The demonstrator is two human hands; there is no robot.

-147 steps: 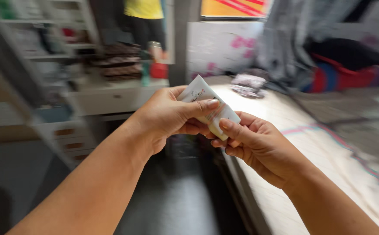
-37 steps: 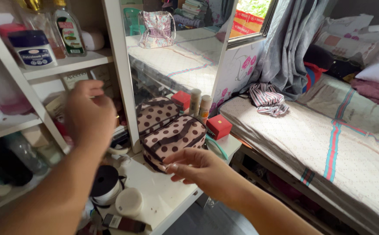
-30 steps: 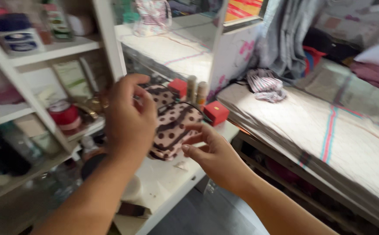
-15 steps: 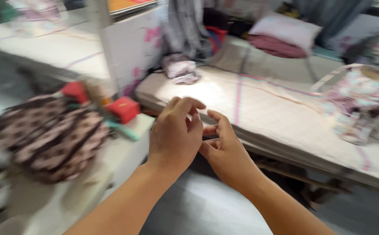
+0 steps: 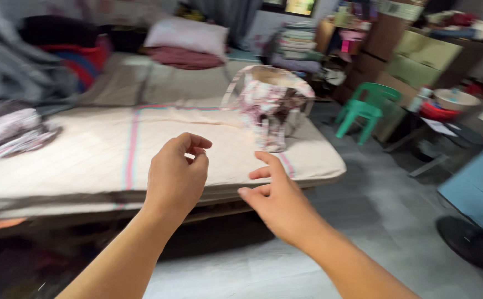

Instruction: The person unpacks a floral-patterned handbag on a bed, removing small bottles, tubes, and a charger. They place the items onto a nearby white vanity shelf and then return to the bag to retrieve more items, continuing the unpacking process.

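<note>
Head view, blurry w/ motion. Left hand (image 5: 176,176) held up in mid-air, fingers curled loosely inward, thumb near forefinger, nothing in it. Right hand (image 5: 277,200) just beside it, apart, not touching; fingers spread & half extended, palm turned left, grip released, empty too. Both bare forearms come up from the bottom edge.

Nearest thing ahead of the hands: floral bag (image 5: 269,99), soft fabric, pink/white/dark print, boxy shape w/ a pale strap looping over the side. Stands upright on the bed near its right end, well beyond the fingertips. Top gapes open; inside too blurred to tell contents.

Bed (image 5: 75,160): thin flat mattress, cream cover, finely dotted texture, one pink-&-blue stripe running lengthwise. Dark gap under the frame. Crumpled striped cloth (image 5: 9,130) lies at the left end. Behind it grey curtain (image 5: 14,61) hangs in folds. Back of bed: pale pillow (image 5: 186,34), soft, rectangular, w/ a dark red folded blanket (image 5: 183,57) in front of it; red/blue bundle (image 5: 81,55) to the left.

Right side: green plastic chair (image 5: 366,108), small, slatted back, on grey smooth floor (image 5: 363,194). Stack of folded things or books (image 5: 298,44) behind bag, can't tell which. Brown & pale-green boxes (image 5: 424,52) stacked by the wall. Low table w/ a round bowl (image 5: 455,99) & red basin beneath it. Blue panel (image 5: 479,188) at the far right edge, black round base (image 5: 471,241) on the floor below.

Nothing stands between hands & bag save open mattress.
</note>
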